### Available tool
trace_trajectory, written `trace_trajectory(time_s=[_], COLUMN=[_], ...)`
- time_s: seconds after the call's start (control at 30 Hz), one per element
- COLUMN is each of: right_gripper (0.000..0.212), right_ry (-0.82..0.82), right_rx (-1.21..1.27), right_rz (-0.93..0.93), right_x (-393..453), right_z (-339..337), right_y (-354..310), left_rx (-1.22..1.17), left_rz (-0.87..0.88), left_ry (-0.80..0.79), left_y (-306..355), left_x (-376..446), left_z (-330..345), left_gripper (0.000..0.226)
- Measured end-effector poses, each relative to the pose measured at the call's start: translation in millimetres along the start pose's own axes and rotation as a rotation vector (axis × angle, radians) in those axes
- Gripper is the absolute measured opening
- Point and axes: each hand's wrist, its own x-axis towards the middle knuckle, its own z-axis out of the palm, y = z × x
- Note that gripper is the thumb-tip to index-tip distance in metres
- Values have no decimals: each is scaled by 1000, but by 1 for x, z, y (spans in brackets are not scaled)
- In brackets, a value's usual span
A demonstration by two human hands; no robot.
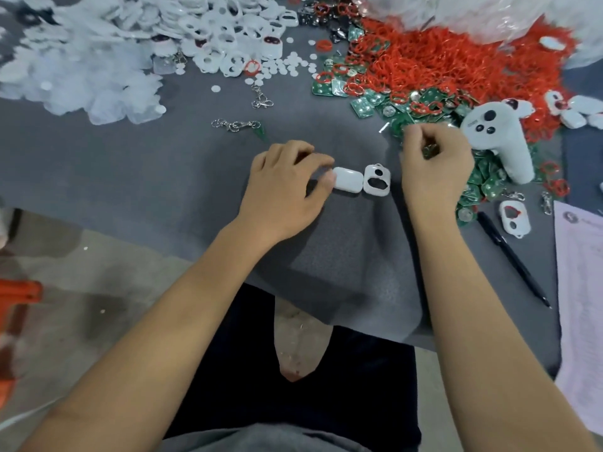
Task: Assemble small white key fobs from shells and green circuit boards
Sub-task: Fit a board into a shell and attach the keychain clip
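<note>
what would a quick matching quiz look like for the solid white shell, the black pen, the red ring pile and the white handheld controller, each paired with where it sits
Things:
1. solid white shell
2. black pen
3. red ring pile
4. white handheld controller

Places:
A. far right of the table, beside the plastic bag
B. at the left hand's fingertips, beside the cut-out shell
C. lying on green circuit boards, right of the right hand
D. near the table's right edge, beside the paper sheet

Pairs: 1-B, 2-D, 3-A, 4-C
</note>
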Motion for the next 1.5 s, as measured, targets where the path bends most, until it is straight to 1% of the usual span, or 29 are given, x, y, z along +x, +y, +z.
trace_trajectory(time_s=[0.07,0.13,0.17,0.27,0.3,0.37,0.4,0.47,0.53,0.57,0.7,0.83,0.93,1.03,1.17,1.23,1.27,1.37,1.5], right_gripper=[22,18,16,8,10,22,27,30,27,26,23,12,10,11,13,13,12,9,8], right_ry=[32,13,1,-9,-37,-161,-229,-317,-355,-363,-356,-321,-343,-351,-335,-339,-338,-327,-325], right_rx=[90,120,124,210,226,223,209,154,97,82,39,-94,-127,-139,-155,-161,-166,-169,-181], right_rz=[52,83,95,160,163,138,123,99,69,61,32,-88,-157,-175,-186,-187,-187,-177,-170], right_x=[-18,-38,-48,-74,-80,-89,-91,-92,-90,-89,-90,-92,-93,-93,-94,-94,-93,-94,-95], right_z=[-11,-24,-30,-43,-46,-51,-52,-51,-49,-49,-48,-46,-47,-46,-45,-45,-45,-45,-45], right_y=[1,1,0,-1,-1,0,1,3,5,5,5,-1,-6,-5,-3,-3,-3,-4,-5], left_rx=[-9,-77,-89,-59,-58,-58,-50,-31,-22,-30,-72,-25,-22,-25,-3,-12,-16,-19,18], left_rz=[32,27,27,54,53,34,19,-5,-11,-9,-11,8,21,20,-6,2,18,73,38], left_ry=[-38,-12,3,44,60,88,92,81,69,70,92,76,85,85,67,62,58,48,72], left_y=[-4,-6,-6,-3,-2,-2,-2,-1,0,1,0,0,0,-1,0,0,0,0,2], left_x=[-7,-11,-12,-14,-14,-16,-16,-16,-16,-16,-19,-20,-20,-21,-21,-21,-21,-21,-22], left_z=[-2,-4,-4,-4,-3,-3,-3,-3,-4,-4,-7,-6,-6,-6,-6,-8,-9,-9,-7], left_gripper=[52,55,51,29,23,19,22,31,38,38,23,19,20,23,43,47,46,31,19])
